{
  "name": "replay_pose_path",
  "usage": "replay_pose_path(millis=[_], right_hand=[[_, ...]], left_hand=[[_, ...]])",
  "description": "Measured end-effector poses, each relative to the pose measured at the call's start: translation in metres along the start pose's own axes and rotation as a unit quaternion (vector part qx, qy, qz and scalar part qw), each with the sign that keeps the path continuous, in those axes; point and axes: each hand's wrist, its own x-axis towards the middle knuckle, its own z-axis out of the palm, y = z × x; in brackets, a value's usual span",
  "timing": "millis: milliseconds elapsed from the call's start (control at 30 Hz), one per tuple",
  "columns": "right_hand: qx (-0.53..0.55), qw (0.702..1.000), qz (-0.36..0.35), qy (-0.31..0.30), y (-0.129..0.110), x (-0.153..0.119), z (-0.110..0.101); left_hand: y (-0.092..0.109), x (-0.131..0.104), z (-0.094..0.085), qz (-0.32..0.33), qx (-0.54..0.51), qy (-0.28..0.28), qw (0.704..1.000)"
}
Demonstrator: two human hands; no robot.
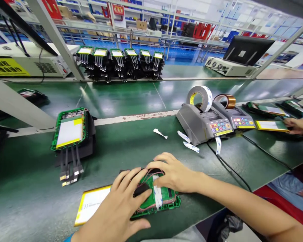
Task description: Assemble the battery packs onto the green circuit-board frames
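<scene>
The green case (148, 202) lies on the bench (131, 141) under both hands, with a strip of white tape (158, 195) laid across it. By the left hand (120, 201), spread open with nothing gripped, the case seems to be steadied; by the right hand (178, 173) the strip's far end is reached, but whether it is pinched cannot be told. The strip is best pressed flat along its length, without the thin wires (166, 203) being pulled.

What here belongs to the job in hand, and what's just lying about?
Likely the job:
green-framed board under left hand and right hand
white tape on it
yellow-edged pack
nearer tape dispenser

Apparently lying about:
twisted white strip
black monitor
</scene>
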Motion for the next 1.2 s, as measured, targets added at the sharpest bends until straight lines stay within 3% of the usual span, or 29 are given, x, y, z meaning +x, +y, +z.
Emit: replay_pose_path(millis=[100, 333, 567, 833, 1200], right_hand=[[0.017, 0.999, -0.026, -0.028, 0.011, 0.009, 0.000], [-0.009, 0.987, -0.132, -0.091, 0.025, 0.026, -0.004], [-0.001, 0.975, -0.170, -0.144, 0.029, 0.041, -0.006], [0.012, 0.992, -0.103, -0.077, 0.030, 0.026, 0.001], [-0.025, 0.981, -0.166, -0.101, 0.031, 0.028, -0.002]], left_hand=[[-0.005, 0.000, 0.007, -0.042, -0.022, -0.019, 0.999], [-0.004, -0.001, 0.010, -0.061, -0.051, -0.053, 0.995], [-0.004, 0.002, 0.010, -0.083, -0.077, -0.059, 0.992], [-0.002, 0.001, 0.010, -0.079, -0.074, -0.032, 0.994], [-0.002, 0.002, 0.008, -0.081, -0.074, -0.043, 0.993]])
